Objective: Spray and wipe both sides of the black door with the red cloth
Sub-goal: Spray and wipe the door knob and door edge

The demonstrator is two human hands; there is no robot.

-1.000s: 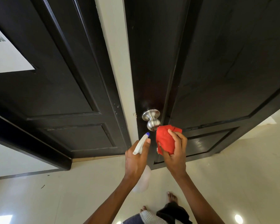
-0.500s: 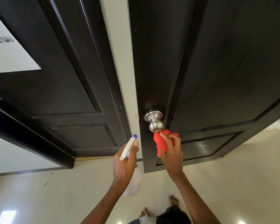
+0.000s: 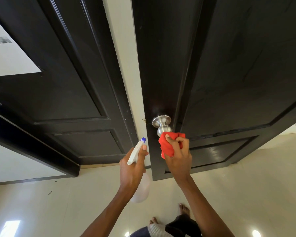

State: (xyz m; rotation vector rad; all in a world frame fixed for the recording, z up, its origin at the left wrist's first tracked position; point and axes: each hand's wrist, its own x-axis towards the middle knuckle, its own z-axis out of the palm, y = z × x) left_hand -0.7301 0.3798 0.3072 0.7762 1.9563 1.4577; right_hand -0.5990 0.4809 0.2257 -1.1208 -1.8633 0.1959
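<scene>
Since a second ago, the right hand (image 3: pixel 179 155) has lifted the bunched red cloth (image 3: pixel 167 146) up against the steel doorknob (image 3: pixel 163 126), its grip curled round the cloth. On the black door (image 3: pixel 229 65), the knob sits near the free left edge. Left hand (image 3: pixel 132 168) grips the spray bottle (image 3: pixel 137 152), nozzle aimed up toward that edge; its translucent contents are unclear.

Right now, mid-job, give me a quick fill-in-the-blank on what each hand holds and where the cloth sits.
1. The left hand holds a white ____ with a blue nozzle.
2. The right hand grips a cloth coloured ____.
3. The cloth touches the silver ____ on the black door.
4. A white ____ is stuck on the other door, upper left.

Missing words: spray bottle; red; knob; paper
</scene>
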